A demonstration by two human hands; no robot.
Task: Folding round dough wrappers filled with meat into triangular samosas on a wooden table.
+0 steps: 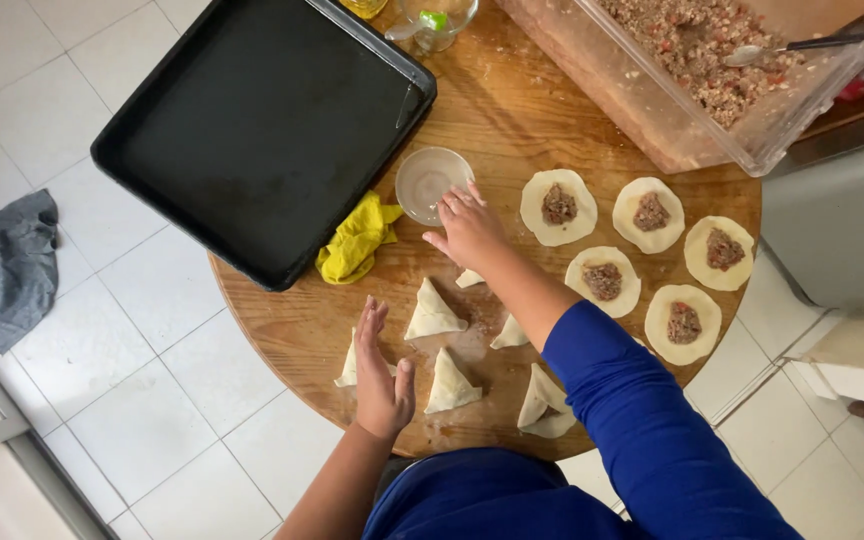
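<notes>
Round wooden table (pixel 512 110): right hand (pixel 467 228), grip released, at small bowl's (pixel 428 182) rim; left hand (pixel 380 375) flat, released

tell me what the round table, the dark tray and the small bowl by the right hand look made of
Round table: wood, seemingly unvarnished, with visible grain and flour smears. Dark tray: probably metal with a matte black, perhaps nonstick, coating; thin raised rim. Small bowl: clear glass or plastic, since the wood shows through; the right hand touches its edge.
</notes>
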